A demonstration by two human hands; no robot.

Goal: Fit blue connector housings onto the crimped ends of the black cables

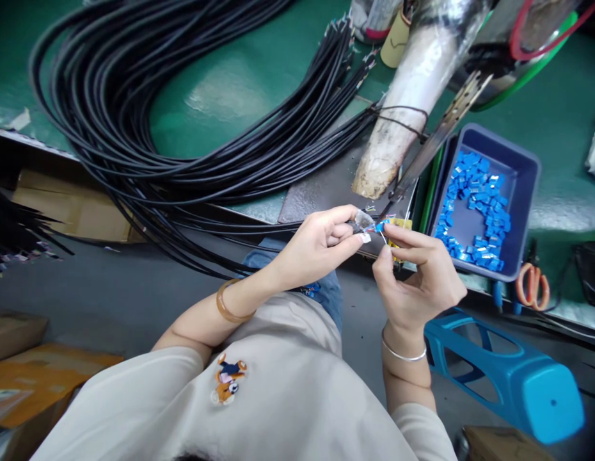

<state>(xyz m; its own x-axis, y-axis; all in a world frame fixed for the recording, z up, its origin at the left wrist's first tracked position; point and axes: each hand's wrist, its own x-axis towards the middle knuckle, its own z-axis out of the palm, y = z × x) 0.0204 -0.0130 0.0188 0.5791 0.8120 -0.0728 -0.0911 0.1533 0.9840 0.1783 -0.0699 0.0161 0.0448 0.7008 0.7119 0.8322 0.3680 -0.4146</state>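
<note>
My left hand is closed in a pinch on the end of a black cable, whose thin coloured wires come out past the fingertips. White wrapping shows on its finger and thumb tips. A small blue connector sits at these wire ends, against the index fingertip of my right hand. The right thumb is bent just below it, beside a loose thin white wire. Right above the connector is the tip of a long metal tool, like a soldering iron. The exact fingertip contact is too small to make out.
Long bundled black cables lie across the green table. A wrapped tube hangs over a dark plate. To the right are a bin of blue connectors, orange-handled scissors and a blue stool.
</note>
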